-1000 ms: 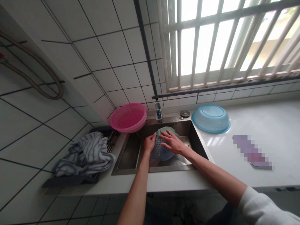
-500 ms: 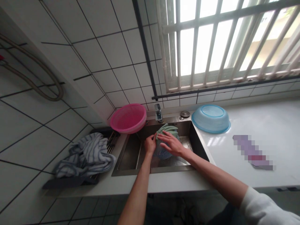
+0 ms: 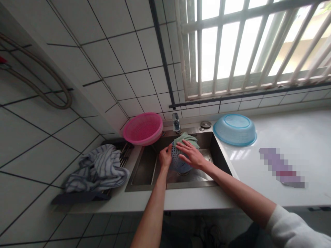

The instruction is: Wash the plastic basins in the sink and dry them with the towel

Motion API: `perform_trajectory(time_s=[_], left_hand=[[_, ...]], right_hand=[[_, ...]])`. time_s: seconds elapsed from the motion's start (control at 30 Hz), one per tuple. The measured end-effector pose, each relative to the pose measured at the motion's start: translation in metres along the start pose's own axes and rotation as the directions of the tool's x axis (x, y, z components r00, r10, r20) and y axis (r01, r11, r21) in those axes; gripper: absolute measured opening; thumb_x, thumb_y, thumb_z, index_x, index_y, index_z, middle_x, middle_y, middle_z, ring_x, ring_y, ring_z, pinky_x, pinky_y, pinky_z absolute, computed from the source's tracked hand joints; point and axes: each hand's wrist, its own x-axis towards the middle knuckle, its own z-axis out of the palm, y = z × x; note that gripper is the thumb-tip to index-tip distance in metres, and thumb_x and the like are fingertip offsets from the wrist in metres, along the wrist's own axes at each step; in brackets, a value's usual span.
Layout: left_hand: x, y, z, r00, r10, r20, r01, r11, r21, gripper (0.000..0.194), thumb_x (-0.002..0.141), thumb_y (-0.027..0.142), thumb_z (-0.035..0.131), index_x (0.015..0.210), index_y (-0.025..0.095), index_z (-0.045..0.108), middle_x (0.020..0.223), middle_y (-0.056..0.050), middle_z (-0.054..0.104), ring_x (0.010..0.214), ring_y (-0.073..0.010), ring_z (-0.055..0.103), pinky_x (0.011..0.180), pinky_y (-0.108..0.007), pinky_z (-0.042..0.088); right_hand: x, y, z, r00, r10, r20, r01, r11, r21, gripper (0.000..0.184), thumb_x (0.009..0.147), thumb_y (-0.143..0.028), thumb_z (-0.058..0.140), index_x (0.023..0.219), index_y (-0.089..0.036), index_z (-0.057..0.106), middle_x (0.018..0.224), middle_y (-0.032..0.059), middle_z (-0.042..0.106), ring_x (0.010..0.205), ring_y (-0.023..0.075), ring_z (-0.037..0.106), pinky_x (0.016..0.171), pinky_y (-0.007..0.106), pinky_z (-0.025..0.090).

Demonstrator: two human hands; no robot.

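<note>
A light-blue basket with a pattern of holes point(image 3: 177, 159) is tilted in the metal sink point(image 3: 141, 182). My left hand point(image 3: 165, 156) is closed on the basket's left edge, thumb up at the rim. A green cloth point(image 3: 190, 138) lies draped over the upper part of the basket. My right hand point(image 3: 191, 154) rests against cloth and basket with its fingers stretched out and spread. Its palm side is hidden, as is the far side of the basket.
Behind the sink stand a faucet point(image 3: 176, 122) and a round metal drain cover point(image 3: 206, 124). A pink basket point(image 3: 143, 129) leans at the back left; a blue basin point(image 3: 234, 131) lies upside down at right. A striped towel point(image 3: 99, 168) sits on a rack at left.
The basket has turned so that its holed side shows more between my hands. The green cloth has shifted slightly, and the whole view has moved a little.
</note>
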Motion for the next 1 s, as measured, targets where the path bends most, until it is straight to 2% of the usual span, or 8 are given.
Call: perform_trajectory(time_s=[0.13,0.23,0.37,0.43,0.53,0.7,0.83,1.0], left_hand=[[0.0,-0.001,-0.002,1.0,0.017,-0.019,-0.017,1.0,-0.01,0.072,0.092,0.077,0.045,0.075,0.015,0.077,0.063,-0.006,0.067,0.064,-0.0204,0.058,0.061,-0.027,0.036],[0.003,-0.003,-0.004,1.0,0.003,-0.03,-0.006,0.997,-0.083,0.075,0.09,0.081,0.046,0.076,0.014,0.076,0.062,-0.005,0.064,0.064,-0.0192,0.056,0.062,-0.027,0.037],[0.005,-0.004,-0.004,0.997,-0.02,-0.07,0.009,0.989,-0.151,0.077,0.091,0.082,0.043,0.074,0.013,0.074,0.065,-0.005,0.065,0.064,-0.0192,0.056,0.063,-0.028,0.039],[0.003,-0.002,-0.003,0.997,-0.014,-0.074,0.004,0.992,-0.124,0.076,0.092,0.081,0.043,0.074,0.014,0.074,0.065,-0.006,0.066,0.064,-0.0193,0.057,0.063,-0.028,0.039],[0.0,0.002,-0.002,0.998,0.028,-0.048,-0.03,0.999,-0.041,0.071,0.093,0.077,0.045,0.073,0.015,0.074,0.065,-0.007,0.067,0.062,-0.0188,0.056,0.061,-0.028,0.037],[-0.002,0.006,-0.004,0.998,0.06,-0.033,-0.061,0.997,-0.036,0.071,0.094,0.075,0.045,0.071,0.014,0.073,0.062,-0.006,0.065,0.063,-0.0188,0.055,0.061,-0.028,0.035],[0.0,0.006,-0.006,0.999,0.032,-0.036,-0.036,0.994,-0.103,0.075,0.091,0.081,0.046,0.073,0.014,0.074,0.062,-0.004,0.062,0.066,-0.0192,0.054,0.061,-0.027,0.036],[0.004,0.002,-0.002,0.999,-0.021,-0.035,0.014,0.983,-0.184,0.079,0.086,0.088,0.044,0.067,0.016,0.069,0.06,-0.003,0.058,0.063,-0.0176,0.05,0.061,-0.028,0.036]], right_hand=[[0.003,0.004,-0.004,0.998,-0.057,0.039,0.055,0.996,0.064,0.054,0.109,-0.051,0.047,0.16,-0.032,0.05,0.167,0.002,0.044,0.161,0.0275,0.029,0.133,0.055,0.025],[0.002,0.03,-0.01,0.989,0.119,-0.082,-0.105,0.982,0.159,0.055,0.11,-0.055,0.042,0.16,-0.032,0.05,0.168,0.0025,0.042,0.16,0.0259,0.032,0.133,0.053,0.027],[0.0,0.048,-0.012,0.922,0.334,-0.195,-0.279,0.924,0.259,0.062,0.108,-0.062,0.039,0.162,-0.031,0.047,0.167,0.0055,0.045,0.157,0.0267,0.039,0.131,0.054,0.031],[0.0,0.038,-0.01,0.938,0.289,-0.191,-0.246,0.944,0.219,0.061,0.109,-0.06,0.04,0.162,-0.031,0.047,0.167,0.0047,0.044,0.159,0.0269,0.035,0.132,0.055,0.029],[0.003,0.009,-0.004,0.996,0.069,-0.058,-0.063,0.994,0.094,0.057,0.109,-0.055,0.046,0.161,-0.031,0.048,0.167,0.0034,0.044,0.161,0.0281,0.029,0.133,0.057,0.023],[0.008,-0.012,-0.005,0.994,-0.088,0.067,0.087,0.996,0.028,0.055,0.109,-0.049,0.051,0.161,-0.032,0.048,0.166,0.0037,0.047,0.16,0.0267,0.032,0.133,0.056,0.023],[0.007,0.016,-0.011,0.991,0.086,-0.106,-0.075,0.992,0.104,0.052,0.11,-0.05,0.043,0.159,-0.033,0.05,0.166,0.0033,0.046,0.16,0.0273,0.033,0.131,0.057,0.029],[0.003,0.047,-0.011,0.878,0.406,-0.253,-0.328,0.896,0.301,0.062,0.11,-0.061,0.028,0.158,-0.031,0.053,0.158,0.0053,0.056,0.151,0.0278,0.048,0.127,0.056,0.038]])
